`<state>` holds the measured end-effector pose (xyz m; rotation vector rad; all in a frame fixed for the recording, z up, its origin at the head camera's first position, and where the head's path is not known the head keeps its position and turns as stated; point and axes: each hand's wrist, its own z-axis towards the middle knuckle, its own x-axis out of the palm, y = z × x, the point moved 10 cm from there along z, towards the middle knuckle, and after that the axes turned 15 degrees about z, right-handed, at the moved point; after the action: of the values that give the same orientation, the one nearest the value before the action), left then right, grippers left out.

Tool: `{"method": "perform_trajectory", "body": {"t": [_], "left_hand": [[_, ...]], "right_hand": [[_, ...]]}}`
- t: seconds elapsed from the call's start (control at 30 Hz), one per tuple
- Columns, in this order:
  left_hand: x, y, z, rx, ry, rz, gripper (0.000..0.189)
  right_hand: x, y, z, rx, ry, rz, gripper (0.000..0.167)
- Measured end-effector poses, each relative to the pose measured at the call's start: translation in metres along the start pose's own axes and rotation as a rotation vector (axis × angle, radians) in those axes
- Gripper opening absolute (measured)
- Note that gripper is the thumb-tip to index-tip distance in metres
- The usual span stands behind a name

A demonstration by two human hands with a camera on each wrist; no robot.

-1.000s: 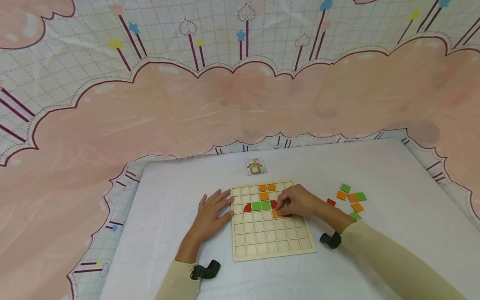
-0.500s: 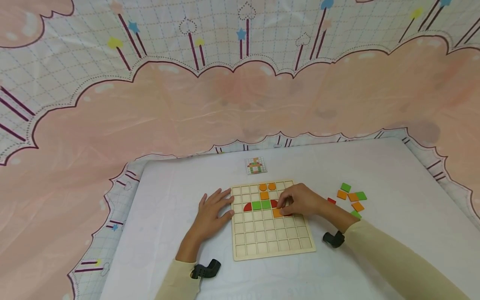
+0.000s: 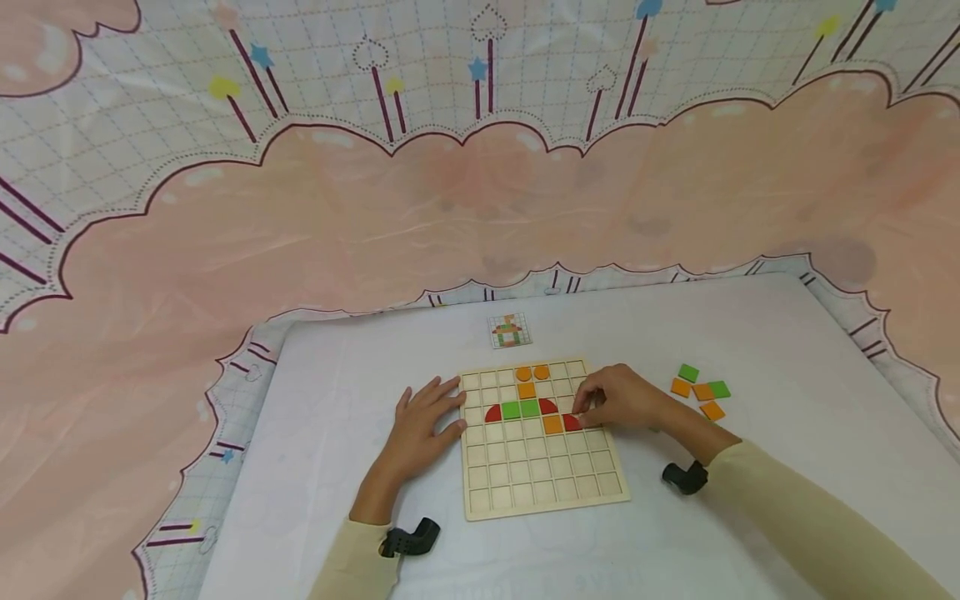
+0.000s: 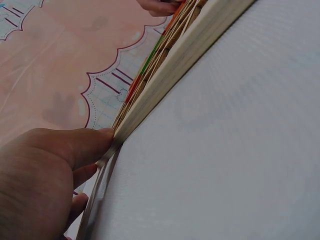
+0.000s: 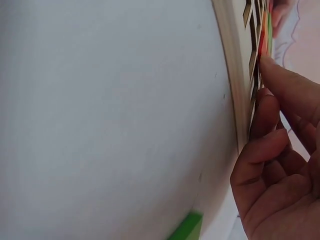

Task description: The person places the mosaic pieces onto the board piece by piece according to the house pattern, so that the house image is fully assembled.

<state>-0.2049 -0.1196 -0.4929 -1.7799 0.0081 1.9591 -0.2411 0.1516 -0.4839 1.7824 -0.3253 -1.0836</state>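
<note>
A wooden grid board (image 3: pixel 525 475) lies on the table with red, green and orange tiles in some cells. My left hand (image 3: pixel 423 429) rests at its left edge, fingers spread; in the left wrist view the thumb (image 4: pixel 95 142) touches the rim. My right hand (image 3: pixel 622 400) is over the board's right side, its thumb tip at a red rounded tile (image 3: pixel 572 422); the other fingers are bent. Beside that tile sit an orange square (image 3: pixel 552 425) and another red rounded tile (image 3: pixel 547 406). Two green squares (image 3: pixel 520 409) and a red rounded tile (image 3: pixel 492 413) continue the row leftward.
Two orange discs (image 3: pixel 532 373) and an orange square (image 3: pixel 527 390) sit in the upper cells. A small pattern card (image 3: pixel 509 331) lies beyond the board. Several loose orange and green tiles (image 3: pixel 703 392) lie to the right, and the right forearm covers part of that area.
My right hand has shifted right, from the orange square to the red rounded tile, which now shows more fully. Some loose tiles at the right are now hidden behind the hand and arm. The left hand stays put.
</note>
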Motion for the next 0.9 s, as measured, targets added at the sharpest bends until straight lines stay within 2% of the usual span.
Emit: {"method": "perform_trajectory", "body": {"t": [0.3,0.6,0.9], "left_hand": [[0.0,0.0,0.0,-0.005,0.008,-0.007,0.047],[0.001,0.0,0.0,-0.01,0.007,-0.002,0.046],[0.002,0.001,0.0,-0.012,0.009,0.007,0.047]], "right_hand": [[-0.021,-0.014,-0.019,0.004,-0.045,0.006,0.008],[-0.046,-0.03,-0.041,0.124,-0.098,0.016,0.009],[-0.08,-0.045,-0.066,0.198,-0.167,-0.058,0.012]]}}
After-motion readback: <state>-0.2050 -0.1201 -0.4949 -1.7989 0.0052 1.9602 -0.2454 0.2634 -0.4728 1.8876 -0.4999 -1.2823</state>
